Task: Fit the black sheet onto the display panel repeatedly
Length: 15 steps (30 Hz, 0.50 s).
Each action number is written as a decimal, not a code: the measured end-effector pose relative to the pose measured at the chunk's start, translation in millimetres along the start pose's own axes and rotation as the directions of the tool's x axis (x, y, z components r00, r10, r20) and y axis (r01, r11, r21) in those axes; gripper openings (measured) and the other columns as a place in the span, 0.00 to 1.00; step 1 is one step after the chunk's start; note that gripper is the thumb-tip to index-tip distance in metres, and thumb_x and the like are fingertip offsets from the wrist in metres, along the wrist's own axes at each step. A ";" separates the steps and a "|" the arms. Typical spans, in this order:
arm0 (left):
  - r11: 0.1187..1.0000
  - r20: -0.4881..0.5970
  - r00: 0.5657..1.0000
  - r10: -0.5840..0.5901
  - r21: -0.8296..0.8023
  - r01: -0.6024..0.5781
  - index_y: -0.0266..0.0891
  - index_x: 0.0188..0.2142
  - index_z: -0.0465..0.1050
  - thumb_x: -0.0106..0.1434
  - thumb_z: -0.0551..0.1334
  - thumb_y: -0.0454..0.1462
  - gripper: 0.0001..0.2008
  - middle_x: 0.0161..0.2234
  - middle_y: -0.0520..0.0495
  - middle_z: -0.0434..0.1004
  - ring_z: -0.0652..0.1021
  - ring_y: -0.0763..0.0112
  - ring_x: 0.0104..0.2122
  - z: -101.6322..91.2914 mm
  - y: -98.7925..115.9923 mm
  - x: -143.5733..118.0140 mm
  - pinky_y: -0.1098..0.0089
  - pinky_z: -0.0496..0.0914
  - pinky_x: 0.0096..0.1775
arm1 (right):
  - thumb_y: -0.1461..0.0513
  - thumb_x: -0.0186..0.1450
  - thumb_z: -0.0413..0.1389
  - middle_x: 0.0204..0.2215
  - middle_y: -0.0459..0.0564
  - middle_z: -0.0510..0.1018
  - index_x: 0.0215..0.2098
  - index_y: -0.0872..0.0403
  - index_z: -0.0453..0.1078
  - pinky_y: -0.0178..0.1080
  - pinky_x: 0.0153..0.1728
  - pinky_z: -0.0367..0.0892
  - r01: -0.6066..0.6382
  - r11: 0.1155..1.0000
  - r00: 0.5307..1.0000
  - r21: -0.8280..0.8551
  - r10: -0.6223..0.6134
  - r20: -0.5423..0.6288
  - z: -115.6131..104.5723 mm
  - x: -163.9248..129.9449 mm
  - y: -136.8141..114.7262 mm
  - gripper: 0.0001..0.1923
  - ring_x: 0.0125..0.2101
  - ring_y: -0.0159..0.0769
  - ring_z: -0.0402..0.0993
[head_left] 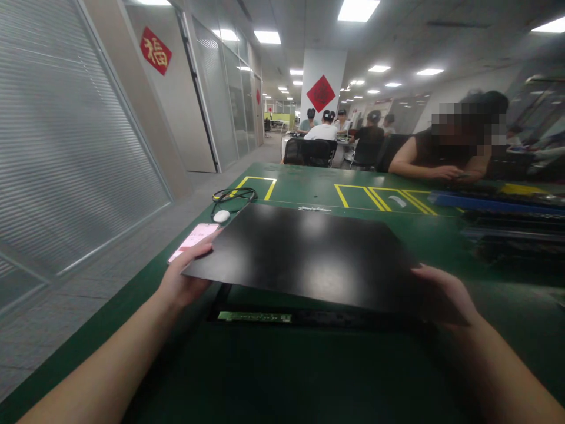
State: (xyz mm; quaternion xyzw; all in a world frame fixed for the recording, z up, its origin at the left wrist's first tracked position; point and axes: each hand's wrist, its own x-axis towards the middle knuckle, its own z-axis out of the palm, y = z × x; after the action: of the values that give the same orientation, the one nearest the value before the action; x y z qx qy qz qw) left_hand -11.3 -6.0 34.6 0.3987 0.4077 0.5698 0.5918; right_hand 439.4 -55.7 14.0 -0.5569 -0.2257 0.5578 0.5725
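Between left hand (183,281) and right hand (444,296), both gripping its edges, black panel (304,256) hangs lifted above frame (256,317), not yet set down.

Flat black glossy panel (309,253), tilted, raised above green table.

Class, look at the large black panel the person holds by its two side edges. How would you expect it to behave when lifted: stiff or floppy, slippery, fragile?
The black panel probably is stiff: held only at its edges by the left hand and right hand, it shows no sag. Its glossy face reflects the ceiling lights, so it may be slippery. Being thin and wide, it could flex or crack if twisted.
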 end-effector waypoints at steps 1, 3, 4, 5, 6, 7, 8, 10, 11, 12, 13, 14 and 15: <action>1.000 -0.010 1.000 0.006 -0.018 -0.006 0.38 0.49 0.77 0.53 0.63 0.38 0.22 0.48 0.46 0.81 0.81 0.57 0.40 -0.3 1.8 -0.7 0.66 0.75 0.35 | 0.64 0.50 0.60 0.30 0.51 0.82 0.38 0.51 0.75 0.48 0.30 0.76 -0.079 0.997 0.994 -0.010 0.079 0.074 2.5 -0.7 -0.6 0.15 0.30 0.46 0.79; 0.999 -0.037 0.999 0.018 -0.047 -0.020 0.39 0.49 0.77 0.53 0.64 0.37 0.22 0.47 0.47 0.82 0.81 0.58 0.41 -1.1 4.6 -2.6 0.68 0.75 0.36 | 0.63 0.53 0.57 0.34 0.52 0.82 0.43 0.52 0.74 0.47 0.35 0.76 -0.108 0.994 0.987 0.002 0.107 0.118 6.4 -0.7 -2.5 0.18 0.35 0.46 0.80; 0.998 -0.060 0.998 0.029 -0.052 -0.032 0.39 0.48 0.77 0.53 0.65 0.37 0.22 0.47 0.48 0.82 0.80 0.58 0.42 -1.3 5.6 -3.8 0.68 0.75 0.37 | 0.62 0.53 0.56 0.36 0.53 0.82 0.44 0.53 0.74 0.46 0.37 0.76 -0.065 0.998 0.991 0.022 0.062 0.114 7.6 0.1 -3.5 0.19 0.37 0.45 0.80; 0.998 -0.082 0.996 0.043 -0.051 -0.047 0.39 0.48 0.78 0.53 0.66 0.38 0.22 0.46 0.48 0.82 0.80 0.57 0.43 -1.4 6.3 -5.0 0.68 0.75 0.38 | 0.62 0.53 0.55 0.38 0.55 0.82 0.44 0.55 0.74 0.44 0.38 0.76 -0.016 0.999 0.994 0.044 0.011 0.104 8.3 1.1 -4.6 0.20 0.39 0.44 0.79; 0.997 -0.094 0.994 0.058 -0.048 -0.063 0.40 0.49 0.78 0.53 0.66 0.38 0.22 0.47 0.48 0.82 0.79 0.56 0.45 -1.2 6.8 -6.2 0.68 0.75 0.39 | 0.62 0.53 0.55 0.40 0.56 0.82 0.45 0.56 0.74 0.42 0.38 0.76 0.022 0.998 0.995 0.060 -0.028 0.098 8.6 2.2 -5.4 0.21 0.40 0.43 0.79; 0.996 -0.096 0.992 0.077 -0.043 -0.081 0.40 0.49 0.78 0.52 0.67 0.38 0.22 0.47 0.48 0.82 0.79 0.55 0.47 -0.9 7.2 -7.3 0.68 0.75 0.40 | 0.63 0.53 0.54 0.42 0.57 0.81 0.47 0.57 0.73 0.41 0.38 0.76 0.041 0.997 0.993 0.067 -0.048 0.104 8.6 3.2 -6.0 0.22 0.41 0.42 0.79; 0.995 -0.085 0.992 0.093 -0.036 -0.096 0.41 0.50 0.78 0.52 0.67 0.38 0.23 0.48 0.49 0.82 0.78 0.55 0.48 -0.4 7.3 -8.2 0.68 0.75 0.41 | 0.63 0.53 0.55 0.44 0.59 0.80 0.49 0.57 0.72 0.40 0.37 0.76 0.049 0.996 0.991 0.072 -0.057 0.120 8.4 4.1 -6.3 0.24 0.41 0.42 0.79; 0.993 -0.044 0.992 0.114 -0.019 -0.115 0.41 0.50 0.77 0.52 0.68 0.38 0.24 0.49 0.49 0.81 0.78 0.54 0.50 0.9 7.4 -9.0 0.68 0.74 0.43 | 0.63 0.54 0.55 0.46 0.60 0.79 0.53 0.55 0.68 0.43 0.37 0.76 0.047 0.995 0.987 0.083 -0.059 0.150 8.0 4.9 -6.1 0.27 0.42 0.43 0.79; 0.993 -0.029 0.993 0.118 -0.008 -0.119 0.41 0.51 0.77 0.52 0.68 0.38 0.25 0.50 0.49 0.81 0.77 0.54 0.50 1.5 7.2 -9.0 0.68 0.74 0.44 | 0.63 0.55 0.55 0.46 0.60 0.79 0.55 0.54 0.66 0.45 0.38 0.76 0.048 0.994 0.986 0.096 -0.063 0.158 7.9 5.1 -5.7 0.28 0.42 0.44 0.79; 0.993 -0.017 0.993 0.118 0.006 -0.118 0.41 0.51 0.77 0.52 0.68 0.38 0.25 0.50 0.49 0.81 0.77 0.54 0.51 2.0 6.9 -8.7 0.68 0.73 0.45 | 0.63 0.55 0.55 0.45 0.60 0.78 0.56 0.52 0.65 0.47 0.38 0.76 0.052 0.992 0.984 0.113 -0.070 0.163 8.0 5.2 -5.3 0.28 0.41 0.45 0.79; 0.993 -0.004 0.993 0.115 0.020 -0.114 0.41 0.52 0.76 0.52 0.68 0.38 0.26 0.51 0.48 0.80 0.77 0.54 0.51 2.5 6.4 -8.3 0.68 0.73 0.45 | 0.63 0.55 0.55 0.45 0.60 0.78 0.56 0.51 0.64 0.48 0.39 0.76 0.061 0.990 0.984 0.128 -0.082 0.161 8.2 5.4 -4.7 0.28 0.41 0.45 0.79; 0.993 0.010 0.994 0.111 0.033 -0.111 0.41 0.53 0.76 0.52 0.68 0.38 0.27 0.51 0.48 0.80 0.77 0.53 0.52 2.8 5.8 -7.7 0.68 0.73 0.47 | 0.63 0.55 0.56 0.44 0.60 0.78 0.55 0.51 0.64 0.48 0.39 0.75 0.074 0.988 0.984 0.139 -0.095 0.151 8.4 5.7 -4.2 0.28 0.40 0.45 0.79; 0.993 0.026 0.994 0.110 0.043 -0.111 0.40 0.54 0.75 0.52 0.68 0.38 0.28 0.52 0.47 0.80 0.76 0.53 0.52 3.1 5.0 -7.2 0.67 0.72 0.48 | 0.63 0.55 0.56 0.43 0.60 0.78 0.54 0.51 0.64 0.48 0.39 0.75 0.090 0.986 0.985 0.143 -0.110 0.134 8.6 6.1 -3.7 0.27 0.39 0.44 0.79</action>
State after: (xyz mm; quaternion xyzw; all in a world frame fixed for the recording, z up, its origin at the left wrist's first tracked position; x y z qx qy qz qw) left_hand -10.3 -13.1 40.5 0.4403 0.3905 0.5876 0.5553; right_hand 435.0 -46.0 17.5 -0.4634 -0.2548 0.5806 0.6191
